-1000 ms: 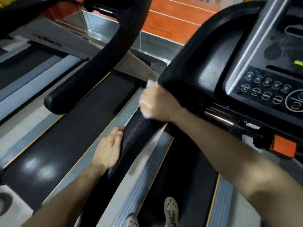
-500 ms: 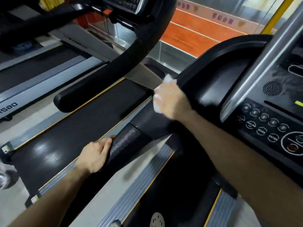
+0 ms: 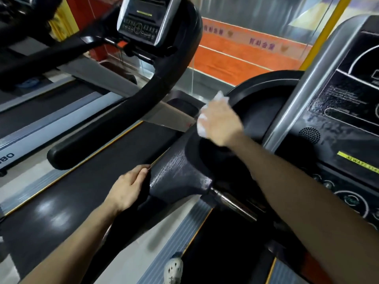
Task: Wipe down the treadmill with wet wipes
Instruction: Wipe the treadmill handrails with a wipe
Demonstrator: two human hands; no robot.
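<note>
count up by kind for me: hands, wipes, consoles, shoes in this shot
hands: 2, left hand gripping rail, right hand holding wipe
wipes: 1
consoles: 2, near console, far console
shoe: 1
total: 6

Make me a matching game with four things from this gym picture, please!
Things:
1. wet wipe
2. left hand
3. console strip
4. shoe

Place or colour:
A. yellow
B. at the bottom of the picture
C. on the textured handrail
D. under the right hand

Pairs: 1-D, 2-C, 3-A, 4-B
</note>
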